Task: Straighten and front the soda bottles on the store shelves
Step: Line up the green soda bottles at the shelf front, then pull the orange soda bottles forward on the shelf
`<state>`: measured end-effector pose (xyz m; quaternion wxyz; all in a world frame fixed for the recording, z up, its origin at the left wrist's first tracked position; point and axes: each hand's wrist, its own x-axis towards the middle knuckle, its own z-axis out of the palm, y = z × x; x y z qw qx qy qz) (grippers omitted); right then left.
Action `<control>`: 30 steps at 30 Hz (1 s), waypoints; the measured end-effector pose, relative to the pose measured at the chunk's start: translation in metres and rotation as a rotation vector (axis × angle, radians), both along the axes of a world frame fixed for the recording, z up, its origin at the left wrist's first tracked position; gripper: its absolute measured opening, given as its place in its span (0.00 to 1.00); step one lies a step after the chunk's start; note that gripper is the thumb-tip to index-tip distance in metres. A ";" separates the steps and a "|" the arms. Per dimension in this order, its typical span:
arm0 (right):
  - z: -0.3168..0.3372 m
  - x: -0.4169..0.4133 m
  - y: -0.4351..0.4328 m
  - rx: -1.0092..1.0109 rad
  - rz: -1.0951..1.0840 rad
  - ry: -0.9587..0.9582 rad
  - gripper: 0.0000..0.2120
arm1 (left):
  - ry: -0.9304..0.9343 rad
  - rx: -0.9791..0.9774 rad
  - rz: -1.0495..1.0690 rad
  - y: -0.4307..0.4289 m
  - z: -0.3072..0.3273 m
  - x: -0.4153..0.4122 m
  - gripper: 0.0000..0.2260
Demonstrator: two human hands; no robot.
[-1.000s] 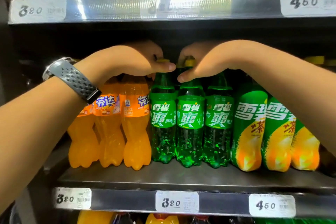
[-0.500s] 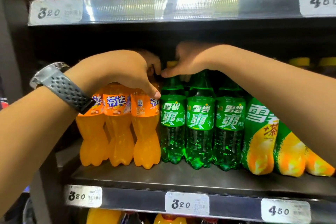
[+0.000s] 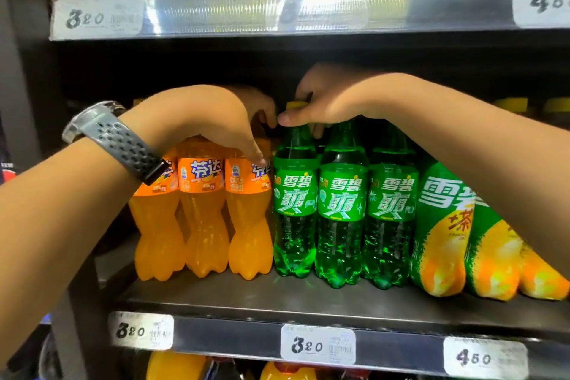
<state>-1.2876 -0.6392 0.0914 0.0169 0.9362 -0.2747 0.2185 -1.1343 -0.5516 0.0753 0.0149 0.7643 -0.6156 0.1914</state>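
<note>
The right grip pinches the top of a green Sprite bottle, thumb in front and fingers curled round its yellow cap. This bottle stands first on the left in a row of three green ones, near the middle of the shelf and a little back from the front edge. The left grip curls over the top of an orange Fanta bottle just beside it. Its thumb is on the front of that bottle and its fingers bend behind the neck. The two grips almost touch. A grey watch is on the left wrist.

Two more Fanta bottles stand to the left, toward the left end of the shelf. Toward the right end stand fat green and yellow Sprite tea bottles, partly behind the right arm.

The shelf is dark and flat. White price tags on its front edge read 3.20, 3.20 and 4.50. The upper shelf has a shiny strip and holds more orange and green bottles. A dark post stands at the left.
</note>
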 end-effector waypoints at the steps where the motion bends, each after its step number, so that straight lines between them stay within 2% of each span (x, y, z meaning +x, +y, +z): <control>1: -0.001 0.000 0.000 -0.001 0.008 0.005 0.15 | 0.027 0.015 0.007 0.001 0.001 0.002 0.35; 3: -0.001 0.000 -0.002 0.005 0.024 0.009 0.15 | 0.099 0.021 0.019 0.003 0.001 0.004 0.37; 6: -0.001 0.001 -0.006 -0.009 0.014 0.022 0.16 | 0.237 -0.083 -0.197 0.002 0.001 -0.003 0.24; 8: 0.002 -0.001 -0.008 -0.050 -0.012 0.067 0.18 | 0.287 -0.148 -0.253 -0.001 0.003 -0.011 0.19; 12: 0.013 -0.018 -0.010 -0.053 -0.028 0.149 0.19 | 0.273 -0.139 -0.222 -0.011 0.009 -0.018 0.22; 17: 0.022 -0.044 -0.013 -0.094 -0.143 0.272 0.23 | 0.270 -0.169 -0.259 -0.023 0.014 -0.018 0.16; 24: 0.015 -0.046 -0.017 -0.081 -0.103 0.224 0.20 | 0.358 -0.169 -0.286 -0.024 0.012 -0.015 0.15; 30: 0.018 -0.043 -0.009 -0.095 -0.153 0.293 0.22 | 0.337 -0.202 -0.272 -0.013 0.008 -0.023 0.17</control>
